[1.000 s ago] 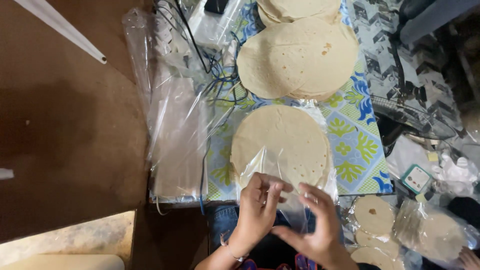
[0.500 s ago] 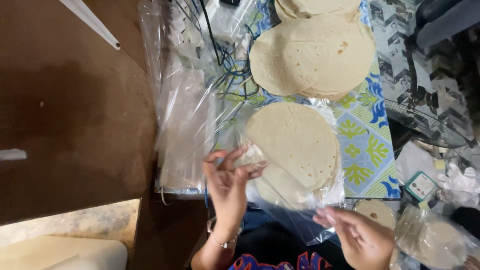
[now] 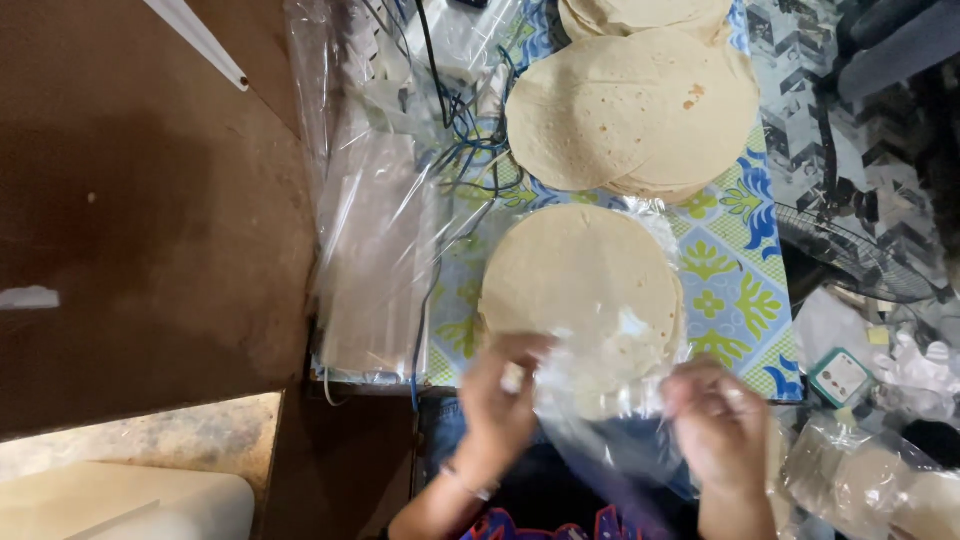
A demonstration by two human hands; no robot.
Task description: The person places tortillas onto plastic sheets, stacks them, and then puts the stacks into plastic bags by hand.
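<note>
On patterned tablecloth: flatbread stacks.

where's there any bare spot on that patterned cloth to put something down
Little room. One bare strip of patterned cloth lies right of the near flatbread stack, up to the table edge. A thinner patch sits between that stack and the clear plastic bags on the left. The far end is crowded by the far flatbread stacks and tangled cables. Both hands hold a clear bag at the near edge.

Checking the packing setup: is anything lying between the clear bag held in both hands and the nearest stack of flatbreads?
Nothing visible. The left hand and right hand hold the clear plastic bag stretched right at the near edge of the flatbread stack, overlapping it.
</note>
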